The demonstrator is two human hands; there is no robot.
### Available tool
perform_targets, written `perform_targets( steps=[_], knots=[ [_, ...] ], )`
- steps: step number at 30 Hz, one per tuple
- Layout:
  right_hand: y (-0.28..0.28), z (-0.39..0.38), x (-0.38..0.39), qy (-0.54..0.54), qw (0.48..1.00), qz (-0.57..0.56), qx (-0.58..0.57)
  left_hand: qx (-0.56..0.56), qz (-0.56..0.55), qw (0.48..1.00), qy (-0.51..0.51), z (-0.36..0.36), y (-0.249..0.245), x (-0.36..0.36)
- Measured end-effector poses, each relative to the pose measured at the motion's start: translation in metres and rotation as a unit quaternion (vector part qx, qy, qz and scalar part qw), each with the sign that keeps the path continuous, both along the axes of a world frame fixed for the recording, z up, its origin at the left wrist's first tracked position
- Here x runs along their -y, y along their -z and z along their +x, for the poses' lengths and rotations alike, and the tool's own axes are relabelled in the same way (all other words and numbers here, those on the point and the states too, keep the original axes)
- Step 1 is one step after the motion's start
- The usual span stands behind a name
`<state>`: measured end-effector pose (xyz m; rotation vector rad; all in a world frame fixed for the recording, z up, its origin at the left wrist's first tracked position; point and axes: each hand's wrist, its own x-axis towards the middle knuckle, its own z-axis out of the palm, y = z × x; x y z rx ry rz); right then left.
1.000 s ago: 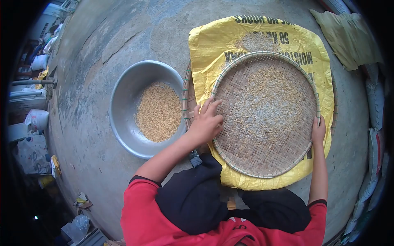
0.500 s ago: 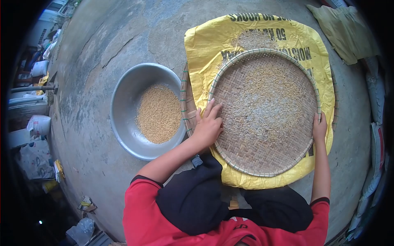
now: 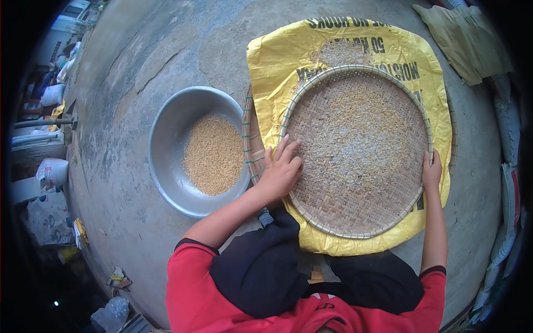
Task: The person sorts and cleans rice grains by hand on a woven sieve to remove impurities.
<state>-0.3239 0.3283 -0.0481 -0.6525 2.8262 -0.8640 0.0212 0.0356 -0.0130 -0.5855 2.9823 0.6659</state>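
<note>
A round woven bamboo winnowing basket (image 3: pixel 311 133) lies over a yellow sack, with unhusked grain (image 3: pixel 366 119) and paler grain scattered across its middle. At its left rim is my left hand (image 3: pixel 280 172), the fingers slightly apart and bent over the edge. My right hand (image 3: pixel 431 169) grips the opposite rim, its fingers partly hidden on the far side. To the left stands a metal basin (image 3: pixel 169 161) holding a heap of golden grain (image 3: pixel 214 155). The yellow sack (image 3: pixel 272 66) bears black printing and has some loose pale grain or husk near its top.
Under the sack, the edge of a larger woven tray (image 3: pixel 247 127) shows beside the basin. Filled sacks (image 3: pixel 508 205) line the right side, and a folded sack (image 3: pixel 466 41) lies at upper right. Bags and clutter (image 3: pixel 50 213) stand along the left. The floor is concrete (image 3: pixel 122 233).
The grain in the basket has spread slightly, and the basket has shifted very little. Both hands keep their places on the rim.
</note>
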Motion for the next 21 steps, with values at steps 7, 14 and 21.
perform_targets(
  steps=[7,14,21],
  knots=[
    [0.001,-0.001,-0.001,-0.004,1.000,-0.007,-0.008,0.001,0.006,1.000,0.004,-0.002,0.002,-0.005],
    [0.002,0.001,0.000,0.001,1.000,-0.013,-0.005,-0.019,-0.017,1.000,0.001,-0.002,-0.003,-0.002],
    [0.003,0.000,-0.003,0.033,0.996,-0.077,0.019,-0.194,0.076,0.955,-0.210,0.027,-0.044,0.061]
  ],
)
